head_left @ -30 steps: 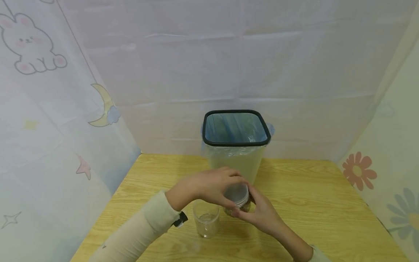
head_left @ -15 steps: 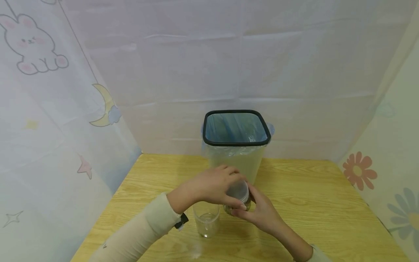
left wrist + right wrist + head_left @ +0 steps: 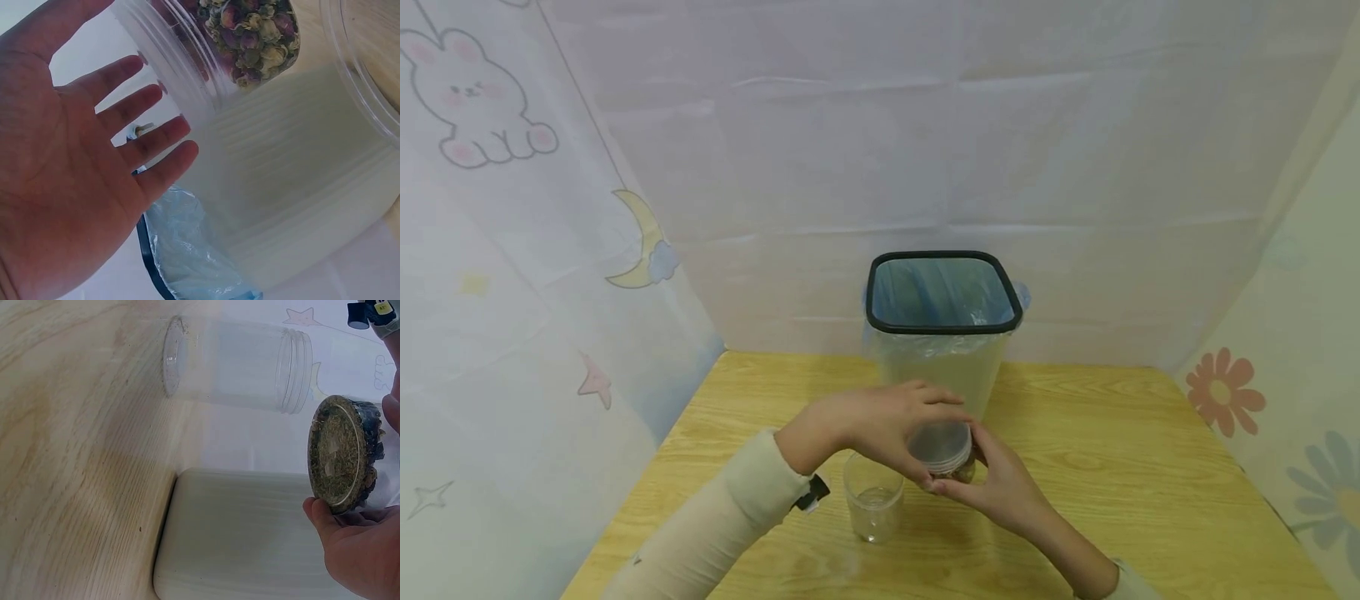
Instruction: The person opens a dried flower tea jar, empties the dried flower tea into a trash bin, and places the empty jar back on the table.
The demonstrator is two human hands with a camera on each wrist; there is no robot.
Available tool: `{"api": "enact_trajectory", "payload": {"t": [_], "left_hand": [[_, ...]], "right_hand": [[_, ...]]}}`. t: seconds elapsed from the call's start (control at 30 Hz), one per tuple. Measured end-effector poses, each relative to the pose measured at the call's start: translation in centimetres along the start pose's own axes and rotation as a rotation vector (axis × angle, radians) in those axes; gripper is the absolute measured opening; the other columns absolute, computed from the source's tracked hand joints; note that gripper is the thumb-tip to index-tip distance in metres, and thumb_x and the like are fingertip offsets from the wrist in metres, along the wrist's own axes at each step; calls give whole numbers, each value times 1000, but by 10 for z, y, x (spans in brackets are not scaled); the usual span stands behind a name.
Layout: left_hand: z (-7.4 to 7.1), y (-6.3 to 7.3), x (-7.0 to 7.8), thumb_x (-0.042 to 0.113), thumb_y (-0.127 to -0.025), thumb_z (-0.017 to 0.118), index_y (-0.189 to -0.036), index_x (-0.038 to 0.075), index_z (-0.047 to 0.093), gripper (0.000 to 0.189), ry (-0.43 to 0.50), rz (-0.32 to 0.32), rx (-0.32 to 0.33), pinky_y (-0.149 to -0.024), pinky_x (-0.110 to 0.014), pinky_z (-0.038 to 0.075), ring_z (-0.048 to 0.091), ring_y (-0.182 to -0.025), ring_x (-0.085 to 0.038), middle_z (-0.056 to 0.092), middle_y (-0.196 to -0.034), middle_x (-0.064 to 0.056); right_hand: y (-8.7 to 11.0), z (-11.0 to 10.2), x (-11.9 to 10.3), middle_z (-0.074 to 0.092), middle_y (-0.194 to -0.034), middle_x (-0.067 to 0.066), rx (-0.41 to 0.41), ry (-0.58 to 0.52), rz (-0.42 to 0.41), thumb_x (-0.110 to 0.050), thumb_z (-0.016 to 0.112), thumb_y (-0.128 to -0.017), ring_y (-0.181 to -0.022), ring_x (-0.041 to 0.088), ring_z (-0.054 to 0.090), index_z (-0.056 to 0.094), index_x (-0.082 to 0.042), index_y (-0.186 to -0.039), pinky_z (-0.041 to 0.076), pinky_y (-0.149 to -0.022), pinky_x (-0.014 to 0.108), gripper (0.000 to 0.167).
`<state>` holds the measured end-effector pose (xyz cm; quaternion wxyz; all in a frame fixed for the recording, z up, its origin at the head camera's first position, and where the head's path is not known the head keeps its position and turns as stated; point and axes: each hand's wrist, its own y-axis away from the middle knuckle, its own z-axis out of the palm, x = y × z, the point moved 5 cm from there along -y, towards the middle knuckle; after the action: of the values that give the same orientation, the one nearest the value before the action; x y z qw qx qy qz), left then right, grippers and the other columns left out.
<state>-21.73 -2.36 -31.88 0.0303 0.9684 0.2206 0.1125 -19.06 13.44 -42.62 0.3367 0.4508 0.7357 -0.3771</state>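
Note:
In the head view, a clear jar of dried rosebuds (image 3: 253, 40) is held between both hands. My right hand (image 3: 1011, 492) grips its body from the right; the right wrist view shows its base (image 3: 337, 456), with fine crumbs behind it, raised off the table. My left hand (image 3: 872, 427) arches over the translucent lid (image 3: 942, 444), thumb at the near edge and fingers along the far edge. In the left wrist view, several fingertips meet the lid's rim. Left of the held jar, a second clear jar (image 3: 875, 512) stands upright without a lid.
Behind the hands stands a pale bin (image 3: 943, 367) with a black rim ring and a blue liner bag (image 3: 940, 292). The wooden table (image 3: 1097, 467) runs back to a light cloth wall (image 3: 820, 167), with printed cloths at both sides.
My left thumb has slid left along the lid's near edge over the last half second, and the lid's tilt has shifted slightly. My right hand keeps its grip; the lidless jar stays put.

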Motion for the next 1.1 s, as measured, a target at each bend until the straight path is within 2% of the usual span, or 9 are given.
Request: {"api": "enact_trajectory", "payload": {"t": [0.27,0.5,0.77,1.1], "left_hand": [[5,-3,-1,47,-86,79,-158,28,38,85,14,-7,-16,-106,-33,46,37,-143,-15,39,-157,8],[4,-6,1,50,-86,79,-154,25,44,80,-17,-7,29,-103,-29,47,45,-135,-14,47,-149,4],[3,-6,1,62,-88,70,-151,25,47,76,-60,-75,58,-98,-29,51,52,-128,-15,53,-143,2],[4,-7,2,73,-86,62,-151,25,47,83,-107,-142,68,-88,-28,53,57,-116,-12,56,-136,3]], "right_hand": [[1,1,1,52,-145,7,-1,3,-6,-42,85,-81,-126,29,58,35,-16,-156,51,-102,46,93],[1,1,2,53,-144,4,-5,-11,7,-42,86,-81,-126,26,58,37,-19,-155,51,-102,44,91],[1,0,3,56,-140,1,-1,-21,-1,-37,85,-83,-123,22,60,40,-19,-153,52,-102,40,84],[1,0,2,55,-142,3,-4,-33,4,-38,85,-83,-126,26,58,41,-17,-152,48,-105,49,84]]}}
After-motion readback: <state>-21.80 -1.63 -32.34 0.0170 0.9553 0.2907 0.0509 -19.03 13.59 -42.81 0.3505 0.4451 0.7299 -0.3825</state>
